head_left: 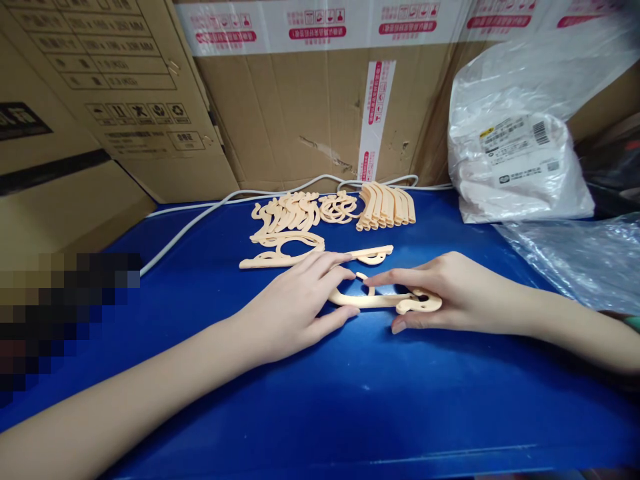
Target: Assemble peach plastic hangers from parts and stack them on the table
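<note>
Beige hanger [373, 302], grasped by both hands [305, 287] [453, 293], lies lengthwise left to right, its hook [411, 306] rightward.

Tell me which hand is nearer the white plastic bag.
Right. The right hand is in front of the white plastic bag and to its left; the left hand is farther off, well to the left.

One bare left hand [305, 293] and one bare right hand [447, 293] meet one beige plastic hanger [370, 302] at the frame's centre. Above centre: one heap of beige hooked plastic strips [285, 213], one of beige plastic rings [349, 208], both too tangled to count, and at least six curved beige plastic tubes [383, 205]. Right: one white plastic bag [525, 167]. Top: at least two brown cardboard boxes [310, 107].
</note>
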`<state>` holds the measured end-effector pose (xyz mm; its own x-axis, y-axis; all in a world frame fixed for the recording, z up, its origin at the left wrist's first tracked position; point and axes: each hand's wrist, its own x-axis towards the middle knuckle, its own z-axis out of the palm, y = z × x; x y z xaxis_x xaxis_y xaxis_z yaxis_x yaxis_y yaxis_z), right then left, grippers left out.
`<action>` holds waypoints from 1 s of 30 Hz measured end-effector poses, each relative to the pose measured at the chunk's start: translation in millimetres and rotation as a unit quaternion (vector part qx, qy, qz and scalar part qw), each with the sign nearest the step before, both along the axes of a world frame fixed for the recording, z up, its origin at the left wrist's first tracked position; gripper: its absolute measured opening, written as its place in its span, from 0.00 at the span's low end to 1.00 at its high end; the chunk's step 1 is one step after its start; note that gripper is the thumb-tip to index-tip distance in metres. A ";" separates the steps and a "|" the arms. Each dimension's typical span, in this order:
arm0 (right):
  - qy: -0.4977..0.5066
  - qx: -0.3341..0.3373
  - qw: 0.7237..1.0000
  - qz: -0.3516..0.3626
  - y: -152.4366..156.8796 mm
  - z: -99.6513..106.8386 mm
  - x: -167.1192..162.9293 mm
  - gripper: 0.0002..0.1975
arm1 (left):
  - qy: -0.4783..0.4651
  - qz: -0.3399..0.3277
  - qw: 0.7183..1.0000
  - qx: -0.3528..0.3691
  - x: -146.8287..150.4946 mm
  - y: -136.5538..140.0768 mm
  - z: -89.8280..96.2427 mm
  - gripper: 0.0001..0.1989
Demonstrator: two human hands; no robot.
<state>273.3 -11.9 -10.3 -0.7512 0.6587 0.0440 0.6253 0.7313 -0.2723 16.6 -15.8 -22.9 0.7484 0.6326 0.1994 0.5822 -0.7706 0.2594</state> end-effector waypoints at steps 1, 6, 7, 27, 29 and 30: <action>-0.007 0.013 1.000 -0.007 -0.6 -1.3 -0.7 0.30 | -0.002 -0.002 1.000 0.003 0.2 -0.3 0.2 0.17; -0.071 0.092 0.993 -0.038 -2.8 -5.4 -5.9 0.41 | -0.016 -0.029 0.999 0.021 2.6 -1.7 -0.1 0.10; -0.082 0.104 0.990 -0.042 -3.1 -5.9 -7.1 0.42 | -0.017 -0.037 0.999 0.023 2.8 -1.9 -0.7 0.09; 0.049 0.080 0.993 -0.073 -1.4 17.3 10.5 0.23 | 0.016 0.007 0.998 0.061 2.7 -6.2 2.3 0.08; 0.060 0.083 0.993 -0.059 -3.9 19.7 9.8 0.21 | 0.006 0.009 0.999 0.051 4.3 -7.1 1.8 0.10; 0.065 0.082 0.993 -0.048 -5.2 20.4 9.1 0.20 | 0.000 0.002 0.999 0.043 5.2 -7.3 1.2 0.12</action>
<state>282.4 -17.1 10.2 -0.6655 0.7034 0.2499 0.6620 0.7108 -0.2378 21.8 -23.1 -21.7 0.7462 0.6157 0.2531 0.5845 -0.7880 0.1934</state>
